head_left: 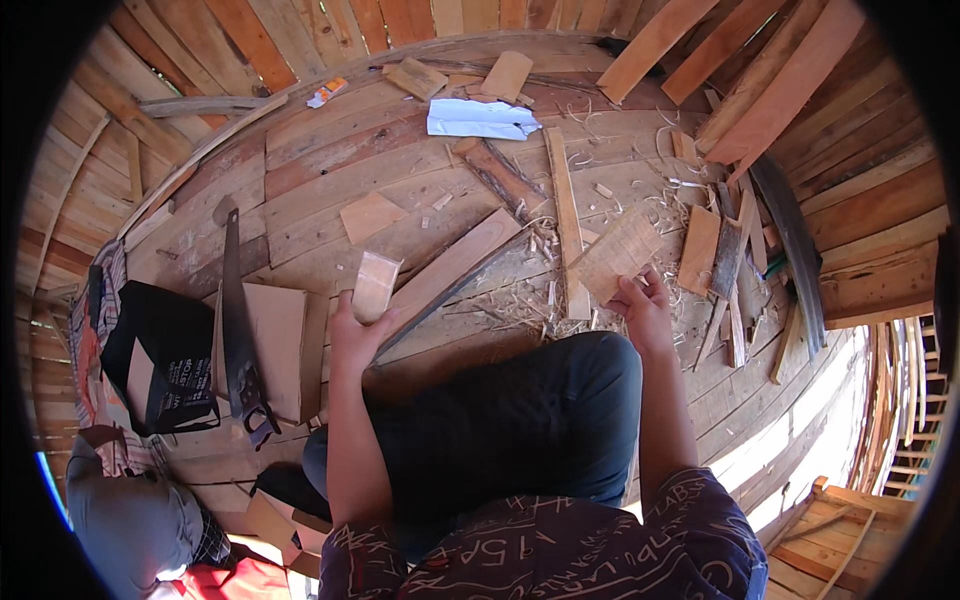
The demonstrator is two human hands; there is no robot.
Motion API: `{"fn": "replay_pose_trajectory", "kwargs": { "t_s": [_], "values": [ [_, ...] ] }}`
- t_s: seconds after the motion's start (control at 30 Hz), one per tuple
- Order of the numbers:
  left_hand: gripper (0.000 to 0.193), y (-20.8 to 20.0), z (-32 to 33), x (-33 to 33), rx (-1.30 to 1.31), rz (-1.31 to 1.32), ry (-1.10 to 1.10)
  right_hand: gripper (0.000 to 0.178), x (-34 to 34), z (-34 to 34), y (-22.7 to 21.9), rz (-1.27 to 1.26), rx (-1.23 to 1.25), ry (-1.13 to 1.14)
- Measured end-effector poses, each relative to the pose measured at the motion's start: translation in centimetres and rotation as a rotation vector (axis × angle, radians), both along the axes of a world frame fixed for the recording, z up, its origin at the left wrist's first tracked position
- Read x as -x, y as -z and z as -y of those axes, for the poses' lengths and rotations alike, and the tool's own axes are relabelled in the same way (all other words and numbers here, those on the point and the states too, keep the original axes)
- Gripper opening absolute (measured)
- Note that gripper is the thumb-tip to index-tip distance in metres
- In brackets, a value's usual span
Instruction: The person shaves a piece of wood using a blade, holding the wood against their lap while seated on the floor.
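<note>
My left hand (pixel 358 328) is closed round the lower end of a small pale wooden block (pixel 376 284), which stands up out of my grip. Just right of it a long wooden board (pixel 452 262) lies slanted, its near end by my wrist. My right hand (pixel 643 306) pinches the near edge of a flat, roughly square piece of wood (pixel 618 252), thumb and fingers at its lower right corner. Under that piece runs a narrow wooden strip (pixel 566 220) on the floor. Curled wood shavings (pixel 520 295) lie between my hands.
To my left are a handsaw (pixel 236 310), a cardboard box (pixel 285 350) and a black bag (pixel 165 360). A white folded sheet (pixel 480 118) lies ahead. Offcuts (pixel 698 250) and a dark curved plank (pixel 790 240) are on the right. Planks (pixel 790 90) lean against the far right wall.
</note>
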State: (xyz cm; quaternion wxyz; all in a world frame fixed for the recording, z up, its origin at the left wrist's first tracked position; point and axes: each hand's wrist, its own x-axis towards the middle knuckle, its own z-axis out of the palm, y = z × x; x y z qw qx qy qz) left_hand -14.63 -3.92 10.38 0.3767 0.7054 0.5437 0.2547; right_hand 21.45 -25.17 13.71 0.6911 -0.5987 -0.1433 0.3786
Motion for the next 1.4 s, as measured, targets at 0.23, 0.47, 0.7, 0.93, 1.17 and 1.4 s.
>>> {"fn": "replay_pose_trajectory", "kwargs": {
  "t_s": [0.23, 0.47, 0.7, 0.93, 1.17, 1.4],
  "values": [
    [0.057, -2.6, 1.5, -0.1, -0.059, 0.009, 0.167, 0.009, 9.0, -1.2, 1.8, -0.231, -0.066, -0.127],
    [0.060, -1.0, 1.7, -0.5, -0.178, -0.001, 0.194, 0.020, 11.0, -0.6, 5.1, -0.498, -0.040, -0.278],
    [0.068, -0.7, 3.2, -2.0, -0.179, -0.134, 0.168, 0.027, 9.7, -1.0, 6.4, -0.657, -0.051, -0.276],
    [0.068, -0.7, 3.2, -2.9, -0.466, -0.182, -0.027, 0.035, 10.3, -1.5, 6.8, -0.489, 0.007, -0.381],
    [0.052, -0.8, 4.0, -3.9, -0.620, -0.137, 0.119, 0.034, 12.1, -2.6, 7.4, 0.154, 0.097, -0.306],
    [0.033, 0.9, 4.2, -4.8, -0.613, -0.064, 0.197, 0.027, 13.0, -3.0, 8.2, 0.326, 0.056, -0.252]
  ]
}}
